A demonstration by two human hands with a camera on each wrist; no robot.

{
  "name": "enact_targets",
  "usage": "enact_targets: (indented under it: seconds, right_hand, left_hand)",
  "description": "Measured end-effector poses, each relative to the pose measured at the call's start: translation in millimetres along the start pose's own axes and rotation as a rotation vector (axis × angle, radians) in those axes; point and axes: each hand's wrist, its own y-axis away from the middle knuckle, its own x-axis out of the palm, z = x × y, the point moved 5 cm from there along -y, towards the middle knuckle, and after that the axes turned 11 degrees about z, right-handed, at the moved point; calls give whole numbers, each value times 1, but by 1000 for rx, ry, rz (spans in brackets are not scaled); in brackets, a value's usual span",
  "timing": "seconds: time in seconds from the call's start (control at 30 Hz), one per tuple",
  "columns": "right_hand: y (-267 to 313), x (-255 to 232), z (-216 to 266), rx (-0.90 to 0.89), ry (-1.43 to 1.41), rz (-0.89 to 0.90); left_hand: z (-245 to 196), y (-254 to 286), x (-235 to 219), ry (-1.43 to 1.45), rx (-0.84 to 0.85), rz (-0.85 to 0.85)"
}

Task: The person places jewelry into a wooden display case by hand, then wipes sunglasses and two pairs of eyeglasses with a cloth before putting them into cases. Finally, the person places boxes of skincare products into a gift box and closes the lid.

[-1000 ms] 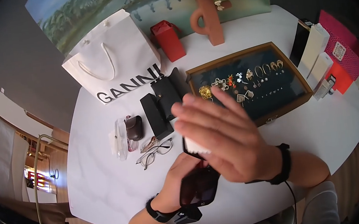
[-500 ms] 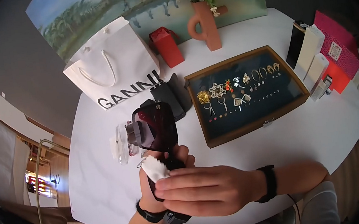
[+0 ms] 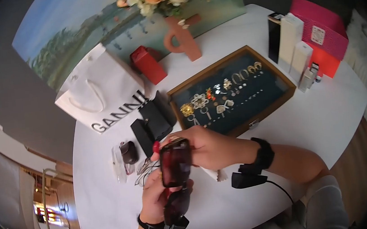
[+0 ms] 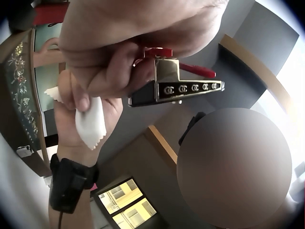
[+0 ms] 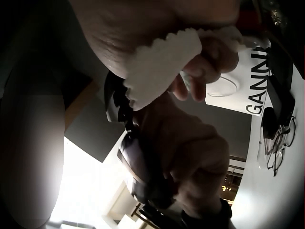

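My left hand (image 3: 153, 201) grips a pair of dark-tinted sunglasses (image 3: 176, 163) with red arms and gold trim. One lens stands above the hand and the other below. At the upper lens's far side is my right hand (image 3: 212, 145), with a white scallop-edged cleaning cloth (image 3: 217, 173) hanging under its palm. In the left wrist view, the right thumb and fingers pinch the cloth (image 4: 90, 121), and the gold-trimmed frame (image 4: 190, 90) sticks out beside my left fingers. The right wrist view shows the cloth (image 5: 164, 67) draped along the right hand, close over the sunglasses (image 5: 138, 171).
Wire-rimmed glasses (image 3: 144, 171), a brown case (image 3: 129, 152) and black cases (image 3: 154, 120) lie ahead on the white table (image 3: 265, 195). Behind stand a white paper bag (image 3: 99, 88), a red box (image 3: 148, 64) and a vase (image 3: 186, 41). A jewelry case (image 3: 235, 90) and upright boxes (image 3: 290, 39) are rightward.
The sunglasses rose and swung forward, then came back toward me, turned. My right hand, with the cloth, went from lower down to the upper lens. The head view shifted.
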Motion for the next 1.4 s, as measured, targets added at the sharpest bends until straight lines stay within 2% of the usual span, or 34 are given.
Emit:
enact_targets:
  seconds: [0.03,0.07,0.1,0.17,0.23,0.3,0.4,0.43,0.5,0.53,0.6,0.63,0.7,0.77,0.83,0.93,1.03,1.07,1.1,1.13,1.2,1.4]
  right_hand:
    - [0,0,1,143,-123,114]
    - [0,-3,4,139,-198,91]
    - [-1,-7,2,131,-199,78]
    - [-3,-14,1,52,-134,68]
    - [0,-18,4,72,-164,95]
    - [-2,-22,0,50,-80,87]
    - [-2,-32,-5,56,-32,38]
    - [-2,-33,-3,31,-72,-8]
    - [0,-36,-4,79,-30,51]
    - [1,-40,-1,75,-37,49]
    - [2,-40,1,119,-187,156]
    - [3,-41,2,117,-192,153]
    - [1,-47,8,-8,-277,55]
    - [-1,-61,13,-158,-285,-117]
    - [6,-79,17,-155,-394,-247]
    - [9,-93,17,-139,-564,-372]
    - [8,-97,9,-148,-631,-395]
    - [7,-97,8,-150,-612,-422]
    - [7,-96,7,-151,-594,-453]
    - [9,-94,11,-117,-565,-457]
    - [8,-91,11,-117,-597,-458]
    - [7,-88,19,-162,-602,-435]
  left_hand:
    - [0,-2,0,38,53,12]
    - [-2,-6,3,16,99,-109]
    - [2,-10,-10,9,183,-155]
    - [-12,-24,-14,-211,319,-158]
    - [-8,-37,-15,-145,312,-168]
    - [-9,-43,-14,-82,307,-186]
    - [-2,-48,-16,-6,99,74]
    - [2,-46,-19,-126,88,-34]
    - [13,-51,-31,-112,40,104]
    - [10,-52,-28,-118,35,100]
    - [0,-59,-1,-127,81,448]
    - [-1,-65,-3,-129,76,448]
    - [3,-71,-1,142,-52,646]
    - [-2,-78,-9,83,33,130]
    - [-15,-97,-34,-395,156,-62]
    - [-24,-143,-110,-1124,266,-180]
    - [-10,-181,-188,-1726,325,-85]
    - [-3,-193,-212,-1727,330,-77]
    - [4,-204,-239,-1573,287,-118]
    - [7,-209,-244,-1419,239,-156]
    - [13,-214,-250,-1325,201,-167]
    - [-6,-215,-225,-769,28,-282]
